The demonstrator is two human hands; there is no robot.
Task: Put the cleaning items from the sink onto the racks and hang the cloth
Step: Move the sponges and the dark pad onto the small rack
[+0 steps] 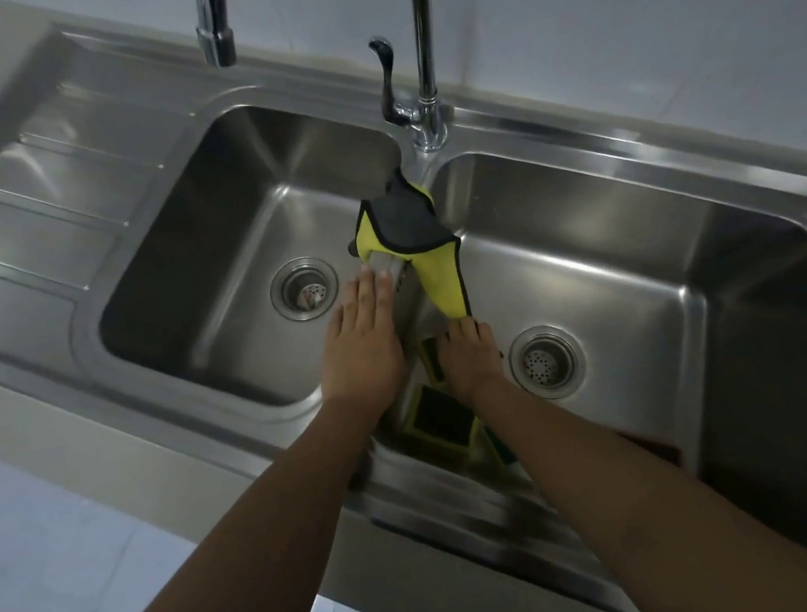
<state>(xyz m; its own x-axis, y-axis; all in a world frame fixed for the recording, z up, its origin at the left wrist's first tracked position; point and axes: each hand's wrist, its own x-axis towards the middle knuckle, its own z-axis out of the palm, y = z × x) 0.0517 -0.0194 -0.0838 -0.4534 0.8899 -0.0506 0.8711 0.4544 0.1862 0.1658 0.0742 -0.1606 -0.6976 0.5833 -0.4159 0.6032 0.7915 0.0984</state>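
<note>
A yellow cloth with a dark grey side hangs draped over the divider between the two basins, just below the tap base. My right hand grips the cloth's lower yellow tip with its fingertips. Flat on the divider left of the cloth lies my left hand, fingers straight, holding nothing. A metal rack shows between my left fingertips and the cloth. Yellow sponges with dark scrub faces sit on the divider near my wrists: one between my forearms, one partly under my right arm, one beside my right hand.
The steel double sink has a left basin with its drain and a right basin with its drain. A tall tap with a lever stands behind the divider. A ribbed draining board lies at the left.
</note>
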